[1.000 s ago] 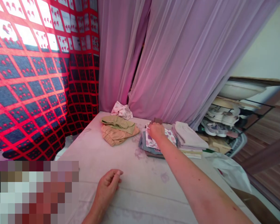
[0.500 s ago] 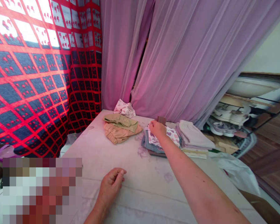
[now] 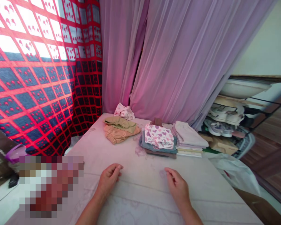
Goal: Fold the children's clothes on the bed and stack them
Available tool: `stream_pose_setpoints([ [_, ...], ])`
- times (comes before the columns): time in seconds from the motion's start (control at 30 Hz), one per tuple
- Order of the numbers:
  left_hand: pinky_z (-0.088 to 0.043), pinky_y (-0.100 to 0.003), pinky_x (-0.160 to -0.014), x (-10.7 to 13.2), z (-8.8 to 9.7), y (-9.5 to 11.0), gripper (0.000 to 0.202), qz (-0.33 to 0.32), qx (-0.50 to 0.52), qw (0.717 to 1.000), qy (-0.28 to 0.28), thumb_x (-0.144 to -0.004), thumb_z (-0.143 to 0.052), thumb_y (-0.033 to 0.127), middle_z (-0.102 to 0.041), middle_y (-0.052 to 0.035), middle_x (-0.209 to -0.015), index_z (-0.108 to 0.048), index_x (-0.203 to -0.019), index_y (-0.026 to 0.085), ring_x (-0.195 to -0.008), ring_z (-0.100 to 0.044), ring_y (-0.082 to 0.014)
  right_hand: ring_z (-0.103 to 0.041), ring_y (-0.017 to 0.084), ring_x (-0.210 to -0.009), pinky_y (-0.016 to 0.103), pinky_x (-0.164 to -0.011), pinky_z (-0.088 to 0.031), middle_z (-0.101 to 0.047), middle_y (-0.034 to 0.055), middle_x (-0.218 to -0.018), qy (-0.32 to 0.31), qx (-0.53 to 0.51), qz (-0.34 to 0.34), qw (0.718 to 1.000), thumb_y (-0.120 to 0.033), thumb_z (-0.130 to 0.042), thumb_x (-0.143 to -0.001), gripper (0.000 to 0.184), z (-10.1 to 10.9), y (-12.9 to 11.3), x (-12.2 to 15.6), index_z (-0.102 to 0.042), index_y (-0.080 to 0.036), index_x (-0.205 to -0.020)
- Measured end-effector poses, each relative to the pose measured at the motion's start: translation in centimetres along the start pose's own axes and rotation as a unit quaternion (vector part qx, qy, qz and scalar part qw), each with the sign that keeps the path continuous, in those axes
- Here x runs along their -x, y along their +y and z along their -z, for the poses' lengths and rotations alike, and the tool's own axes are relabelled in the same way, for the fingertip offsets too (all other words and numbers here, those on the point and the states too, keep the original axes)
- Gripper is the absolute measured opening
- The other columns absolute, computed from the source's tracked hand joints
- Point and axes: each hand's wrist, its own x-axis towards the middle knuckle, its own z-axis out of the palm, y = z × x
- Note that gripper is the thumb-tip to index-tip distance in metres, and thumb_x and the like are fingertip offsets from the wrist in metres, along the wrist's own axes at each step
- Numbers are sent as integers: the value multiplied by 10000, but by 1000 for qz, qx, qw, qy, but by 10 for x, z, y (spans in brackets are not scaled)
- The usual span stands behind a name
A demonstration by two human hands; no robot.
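My left hand [image 3: 110, 177] hovers over the near part of the sheeted bed-like surface [image 3: 140, 200], fingers curled in against the thumb and nothing in them. Opposite it, my right hand [image 3: 178, 185] is also loosely closed and holds nothing. Ahead of the right hand lies a folded heart-print garment [image 3: 159, 136] on top of folded blue-grey clothes [image 3: 142, 144]. Right beside that pile is a stack of pale folded clothes [image 3: 189, 136]. Tan and peach pants [image 3: 119, 129] lie further left, with a crumpled pink-patterned cloth [image 3: 124, 111] behind them.
Purple curtains [image 3: 178, 62] hang along the far edge. A red-checked dark cloth [image 3: 37, 78] hangs at left. On the right stands a rack with shoes [image 3: 221, 128], with a white plastic bag [image 3: 236, 172] below it. A blurred-out patch [image 3: 51, 187] covers the lower left.
My right hand has let go of the heart-print garment and drawn back toward me, leaving it on the blue-grey pile. My left hand has barely moved. The view has shifted slightly.
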Motion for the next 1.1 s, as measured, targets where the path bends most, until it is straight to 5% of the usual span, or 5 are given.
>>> stream_pose_setpoints([
  [0.23, -455, -246, -520, 4, -4, 6, 471, -4, -21, 999, 32, -616, -570, 624, -595, -12, -598, -653, -735, 176, -600, -581, -164, -693, 250, -782, 336, -744, -544, -748, 86, -892, -9, -40, -170, 985, -535, -469, -717, 461, 10, 28, 11, -725, -189, -881],
  [0.57, -431, -242, -519, -1, -6, -2, 423, -23, -116, 992, 36, -673, -509, 567, -575, 6, -584, -645, -752, 174, -546, -544, -138, -687, 258, -831, 327, -759, -521, -750, 81, -916, -50, -59, -153, 985, -537, -433, -717, 468, 7, 21, 11, -737, -214, -864],
  [0.8, -399, -205, -468, -13, -7, 7, 359, 77, -123, 989, 32, -687, -547, 516, -558, 32, -546, -625, -766, 175, -482, -511, -104, -683, 259, -837, 338, -769, -507, -749, 76, -918, -54, -75, -179, 979, -542, -428, -701, 476, 8, 19, 10, -731, -221, -881],
  [1.1, -439, -172, -454, -21, 3, 20, 314, 139, -82, 987, -16, -699, -625, 470, -684, -46, -942, -637, -795, 171, -543, -596, -73, -668, 233, -720, 334, -685, -505, -741, 100, -892, -19, -199, -270, 942, -561, -521, -653, 543, 4, 13, 2, -675, -160, -985],
])
